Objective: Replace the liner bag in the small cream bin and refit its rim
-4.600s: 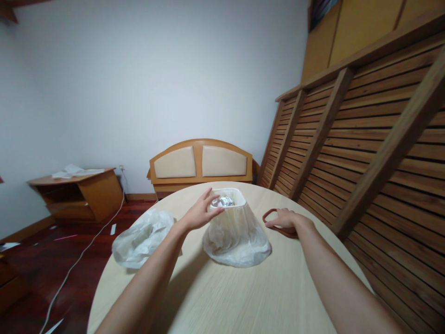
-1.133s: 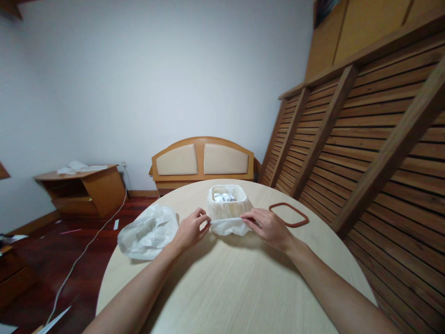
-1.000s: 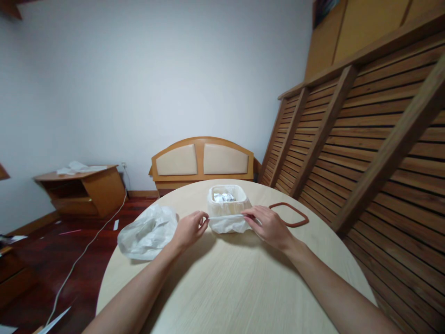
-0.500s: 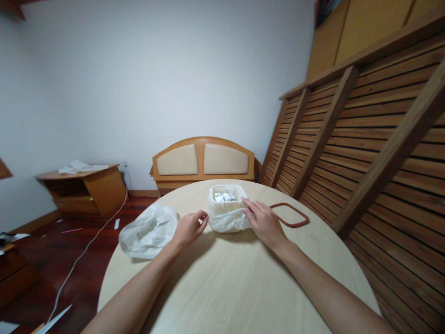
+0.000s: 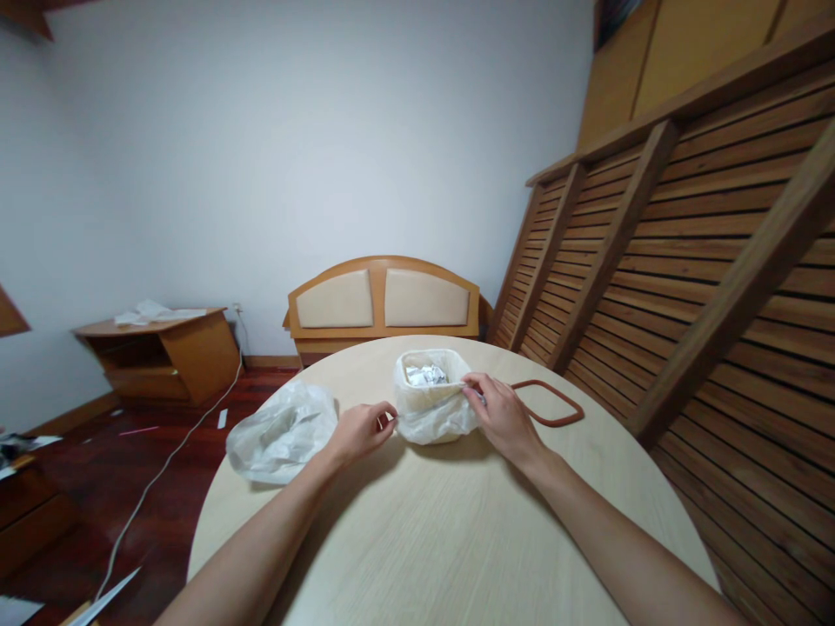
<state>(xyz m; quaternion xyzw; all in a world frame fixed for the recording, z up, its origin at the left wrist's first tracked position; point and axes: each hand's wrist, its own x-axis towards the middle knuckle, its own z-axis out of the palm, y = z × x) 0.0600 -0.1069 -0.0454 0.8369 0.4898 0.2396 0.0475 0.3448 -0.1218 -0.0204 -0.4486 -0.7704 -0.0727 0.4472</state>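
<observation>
Toward 12 o'clock on the round bench [image 5: 450,530]: small bin [image 5: 444,439], upright, pale, squarish mouth. Thin whitish liner [image 5: 434,422] draped around its outside; crumpled silvery scrap [image 5: 426,376] within.

Right hand [image 5: 470,389] at the bin's 3 o'clock, thumb and fingers closed on the liner near the rim. Left hand [image 5: 395,419] at its 8 o'clock, fingers curled, tips at the liner's side; cannot tell whether they grip it.

At 1 to 2 o'clock on the bench, a brown ring frame [image 5: 559,423], flat, partly behind the right hand. At 10 o'clock, a loose bag [image 5: 280,443], rumpled.

Handling, by judgement: liner nearly weightless, limp, slippery, easily torn; best pinched at its edge, both sides. Bin probably light and stiff, apt to slide; steady it by the walls.
</observation>
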